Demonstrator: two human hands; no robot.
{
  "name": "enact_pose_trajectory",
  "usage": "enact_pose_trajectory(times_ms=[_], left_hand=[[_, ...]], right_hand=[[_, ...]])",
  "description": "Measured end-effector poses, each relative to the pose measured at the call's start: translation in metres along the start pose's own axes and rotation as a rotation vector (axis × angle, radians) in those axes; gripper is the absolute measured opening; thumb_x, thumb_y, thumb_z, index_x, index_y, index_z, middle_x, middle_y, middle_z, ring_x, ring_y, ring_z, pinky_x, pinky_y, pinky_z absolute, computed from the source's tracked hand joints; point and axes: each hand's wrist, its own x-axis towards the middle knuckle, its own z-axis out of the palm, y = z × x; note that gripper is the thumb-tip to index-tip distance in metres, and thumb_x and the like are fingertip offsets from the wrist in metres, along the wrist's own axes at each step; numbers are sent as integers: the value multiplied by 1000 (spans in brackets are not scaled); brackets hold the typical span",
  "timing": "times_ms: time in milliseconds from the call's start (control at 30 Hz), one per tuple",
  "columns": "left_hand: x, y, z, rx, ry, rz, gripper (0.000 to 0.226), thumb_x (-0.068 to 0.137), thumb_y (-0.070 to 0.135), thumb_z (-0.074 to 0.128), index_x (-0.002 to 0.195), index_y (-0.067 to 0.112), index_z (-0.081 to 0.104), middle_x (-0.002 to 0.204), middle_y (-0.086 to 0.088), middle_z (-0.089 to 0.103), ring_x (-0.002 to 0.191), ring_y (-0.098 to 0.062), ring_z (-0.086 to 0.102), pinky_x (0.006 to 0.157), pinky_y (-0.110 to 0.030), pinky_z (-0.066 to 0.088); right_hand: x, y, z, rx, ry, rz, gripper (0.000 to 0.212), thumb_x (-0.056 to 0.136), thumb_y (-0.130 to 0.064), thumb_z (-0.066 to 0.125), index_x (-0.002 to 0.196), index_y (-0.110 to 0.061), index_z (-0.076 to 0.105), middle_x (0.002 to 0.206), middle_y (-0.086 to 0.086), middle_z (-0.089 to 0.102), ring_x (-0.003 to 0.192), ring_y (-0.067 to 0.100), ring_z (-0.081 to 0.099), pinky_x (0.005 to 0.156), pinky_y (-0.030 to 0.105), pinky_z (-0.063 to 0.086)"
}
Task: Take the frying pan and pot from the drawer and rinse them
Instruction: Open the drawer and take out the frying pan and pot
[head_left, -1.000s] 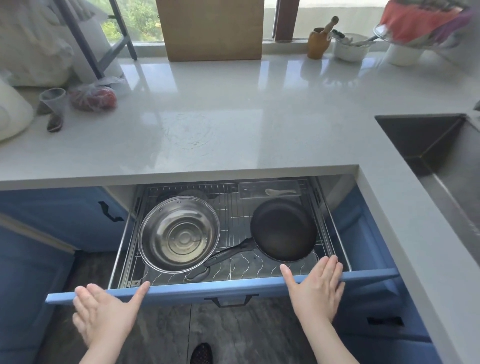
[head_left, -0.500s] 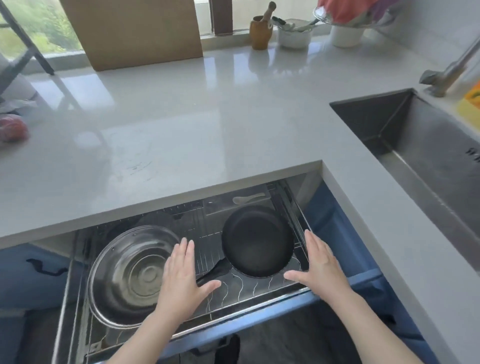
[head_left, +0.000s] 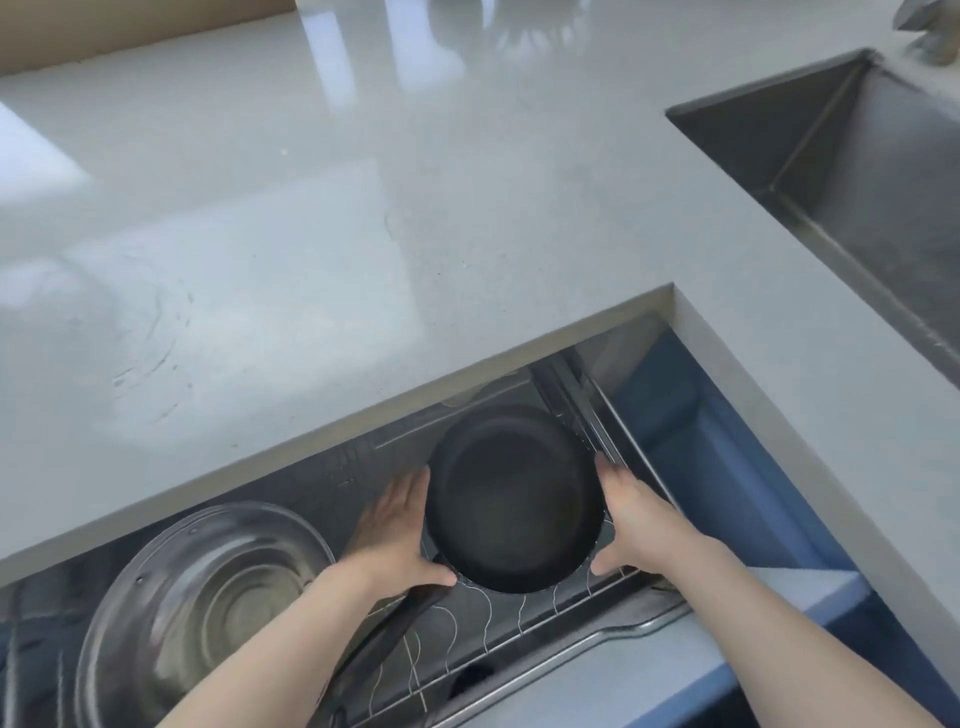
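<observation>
A black frying pan (head_left: 511, 499) lies in the open drawer's wire rack (head_left: 498, 629), its dark handle (head_left: 384, 639) running toward the lower left under my left forearm. My left hand (head_left: 395, 535) presses the pan's left rim and my right hand (head_left: 631, 514) cups its right rim, so both hands grip it. A shiny steel pot (head_left: 202, 608) sits in the same rack to the left, untouched.
The grey countertop (head_left: 363, 218) overhangs the back of the drawer. A steel sink (head_left: 857, 171) is set into the counter at the upper right. The blue drawer front (head_left: 649, 691) runs along the bottom, with a blue cabinet (head_left: 691, 431) to the right.
My hands left the drawer front, reached into the rack and closed on either side of the frying pan. The view has swung right and lower, nearer the drawer.
</observation>
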Motion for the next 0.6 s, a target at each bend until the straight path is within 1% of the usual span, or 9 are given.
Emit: enact_pose_trajectory(times_ms=[133, 233, 400, 433, 467, 500, 533, 567, 600], left_hand=[[16, -10, 9, -83, -37, -12, 140, 58, 54, 84, 154, 28, -16, 164, 5, -9, 151, -21, -2, 121, -45, 15], [24, -16, 17, -173, -70, -8, 148, 51, 48, 87, 151, 33, -21, 164, 5, 0, 150, -22, 13, 118, -41, 26], [26, -17, 24, -258, -89, 9, 149, 55, 37, 87, 141, 46, -34, 163, 12, 5, 137, -18, 42, 99, -29, 45], [26, -16, 25, -279, -101, 12, 148, 57, 35, 86, 139, 49, -36, 163, 14, 7, 127, -18, 52, 92, -29, 48], [27, -15, 26, -321, -115, 13, 147, 57, 32, 85, 137, 52, -37, 162, 14, 11, 116, -16, 59, 88, -30, 50], [28, -15, 27, -372, -125, 12, 147, 57, 30, 85, 135, 55, -37, 161, 14, 16, 110, -14, 62, 87, -32, 52], [28, -14, 30, -421, -137, 10, 147, 58, 27, 86, 134, 56, -37, 158, 15, 22, 108, -12, 62, 89, -32, 53], [28, -12, 32, -471, -153, 8, 148, 59, 25, 86, 134, 56, -38, 154, 17, 24, 109, -9, 60, 91, -31, 52], [28, -10, 33, -522, -165, 5, 150, 59, 23, 86, 133, 54, -40, 150, 19, 25, 110, -7, 59, 92, -29, 52]], right_hand=[[16, 4, 6, -54, -89, 119, 127, 59, -30, 93, 154, -17, 9, 143, 9, 41, 133, 27, 45, 104, 40, 45], [22, 7, 7, -68, -142, 159, 133, 61, -25, 92, 156, -19, -1, 142, 11, 42, 127, 30, 50, 102, 38, 47], [35, 12, 14, 41, -169, 177, 140, 61, -14, 91, 153, -29, -14, 139, 5, 47, 119, 27, 56, 94, 33, 51], [40, 14, 18, 66, -178, 184, 130, 70, -12, 86, 153, -27, -14, 142, 6, 46, 120, 28, 55, 87, 23, 52], [45, 15, 20, -22, -168, 116, 108, 85, -10, 74, 155, -22, -8, 146, 8, 43, 125, 29, 52, 75, 9, 49], [43, 7, 16, -53, -177, 102, 81, 98, -10, 56, 156, -18, 1, 151, 10, 39, 131, 30, 48, 62, 1, 43], [40, -1, 13, -9, -177, 106, 69, 102, -11, 47, 156, -16, 4, 154, 10, 35, 134, 29, 44, 57, -1, 41], [46, 4, 21, 38, -155, 137, 81, 99, -13, 55, 156, -15, -3, 155, 8, 34, 133, 28, 46, 67, 1, 44], [51, 11, 33, 154, -116, 204, 111, 87, -14, 72, 154, -17, -17, 154, 6, 33, 129, 27, 50, 83, 10, 48]])
